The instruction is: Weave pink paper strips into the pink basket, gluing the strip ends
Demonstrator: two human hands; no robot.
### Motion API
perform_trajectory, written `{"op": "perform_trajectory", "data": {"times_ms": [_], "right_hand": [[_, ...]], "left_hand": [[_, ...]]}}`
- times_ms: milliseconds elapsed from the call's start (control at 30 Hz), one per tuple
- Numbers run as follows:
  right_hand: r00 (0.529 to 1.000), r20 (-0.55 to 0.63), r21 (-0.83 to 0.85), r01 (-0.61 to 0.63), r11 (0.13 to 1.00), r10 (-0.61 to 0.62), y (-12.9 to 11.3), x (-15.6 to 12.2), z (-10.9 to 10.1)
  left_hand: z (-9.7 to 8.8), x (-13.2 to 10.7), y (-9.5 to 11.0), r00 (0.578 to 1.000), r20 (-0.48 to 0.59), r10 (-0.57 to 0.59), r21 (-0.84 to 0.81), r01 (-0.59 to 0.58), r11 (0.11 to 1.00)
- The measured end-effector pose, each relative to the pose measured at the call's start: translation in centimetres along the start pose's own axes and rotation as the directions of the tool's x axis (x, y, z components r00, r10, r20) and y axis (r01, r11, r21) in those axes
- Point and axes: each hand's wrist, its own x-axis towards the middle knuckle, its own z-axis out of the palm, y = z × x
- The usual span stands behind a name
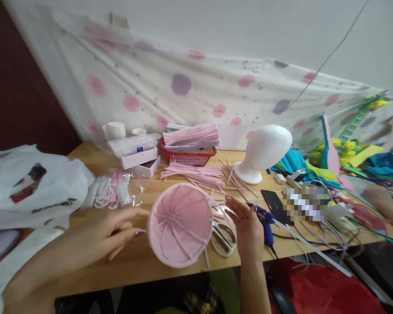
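Flanking the pink ribbed bowl-shaped piece [183, 222], the loosely spread left hand [122, 229] at nine o'clock and right hand [249, 224], fingers extended, at three presumably leave its hollow unobstructed.

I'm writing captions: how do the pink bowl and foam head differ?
The pink bowl is ribbed; the white foam head looks smooth. The bowl is between the left hand and the right hand, while the head stands upright, farther back. Both are rounded.

Scissors [225, 240] lie right of the bowl [180, 224], strips [196, 174] behind it (the basket [186, 158] farther back).
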Motion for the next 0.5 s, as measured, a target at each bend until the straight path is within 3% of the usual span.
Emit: {"op": "perform_trajectory", "data": {"times_ms": [67,100,200,267,367,500], "right_hand": [[0.999,0.047,0.051,-0.018,0.999,0.016,-0.3,-0.1,0.0],[0.998,0.066,0.070,-0.026,0.997,0.021,-0.5,-0.1,0.0],[0.996,0.086,0.113,-0.037,0.993,0.027,-0.5,-0.2,0.0],[0.995,0.091,0.129,-0.050,0.990,0.038,-0.2,-0.2,0.0],[0.993,0.101,0.141,-0.076,0.987,0.062,0.2,-0.2,-0.1],[0.995,0.087,0.155,-0.071,0.985,0.058,0.2,-0.2,-0.1]], "left_hand": [[0.8,-0.6,0.7,0.990,0.137,0.039,0.022,-0.042,0.999],[1.4,-0.8,1.3,0.988,0.139,0.061,0.020,-0.065,0.998],[3.7,-0.5,3.6,0.996,0.017,0.090,0.032,-0.090,0.995],[5.7,-0.1,4.8,0.997,-0.055,0.047,0.044,-0.044,0.998],[8.1,0.3,5.3,0.996,-0.076,0.044,-0.009,-0.045,0.999],[7.9,0.1,3.8,0.977,-0.203,0.064,0.013,-0.063,0.998]]}}
